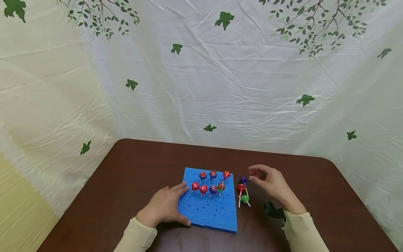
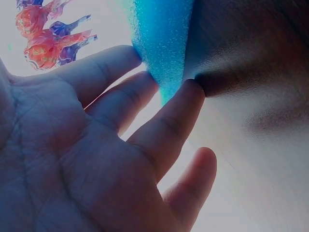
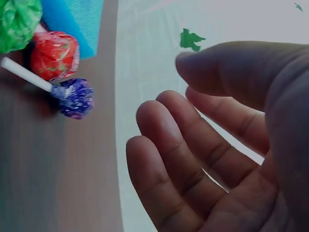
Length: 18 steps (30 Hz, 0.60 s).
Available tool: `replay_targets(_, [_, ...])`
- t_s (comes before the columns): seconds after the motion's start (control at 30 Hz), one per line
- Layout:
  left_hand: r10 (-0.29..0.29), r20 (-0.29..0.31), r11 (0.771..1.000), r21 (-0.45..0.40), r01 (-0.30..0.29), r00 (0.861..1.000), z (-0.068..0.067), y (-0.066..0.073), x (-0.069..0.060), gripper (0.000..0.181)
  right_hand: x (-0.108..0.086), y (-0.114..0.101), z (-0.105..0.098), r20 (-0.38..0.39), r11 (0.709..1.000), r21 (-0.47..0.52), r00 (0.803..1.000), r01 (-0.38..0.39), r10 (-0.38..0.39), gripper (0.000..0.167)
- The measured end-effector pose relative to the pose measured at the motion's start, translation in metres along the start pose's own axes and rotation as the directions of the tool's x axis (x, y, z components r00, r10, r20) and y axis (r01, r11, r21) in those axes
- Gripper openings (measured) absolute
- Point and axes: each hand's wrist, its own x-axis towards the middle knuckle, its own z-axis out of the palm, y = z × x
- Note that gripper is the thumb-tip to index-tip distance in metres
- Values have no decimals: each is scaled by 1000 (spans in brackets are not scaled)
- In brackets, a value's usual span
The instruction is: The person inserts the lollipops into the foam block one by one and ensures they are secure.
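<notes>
A blue foam board [image 1: 207, 213] lies on the table, with several wrapped lollipops standing upright in two rows in its far half, among them a red lollipop [image 1: 203, 189]. Small holes dot its nearer half. My left hand [image 1: 167, 204] rests against the board's left edge, fingers spread and fairly straight. To the right of the board lie three loose lollipops: a purple lollipop [image 3: 75, 98], a red lollipop [image 3: 55, 55] and a green lollipop [image 3: 18, 24]. Just right of them hovers my right hand [image 1: 270, 182], fingers loosely bent and nothing between them.
The brown table [image 1: 141, 161] has rounded far corners. White cloth [image 1: 201, 87] printed with green leaves and branches hangs behind it and along both sides. A dark band [image 1: 274, 211] sits at the right wrist.
</notes>
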Motion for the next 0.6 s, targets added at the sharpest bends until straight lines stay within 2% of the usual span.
replay_targets(0.27, [5, -5, 1000, 9, -5, 1000, -1, 0, 0, 108, 2, 7, 11, 58, 999, 6, 997, -43, 43, 28])
replay_targets(0.6, [4, -4, 1000, 13, -4, 1000, 0, 0, 0, 109, 2, 7, 13, 183, 998, 24, 982, -53, 47, 24])
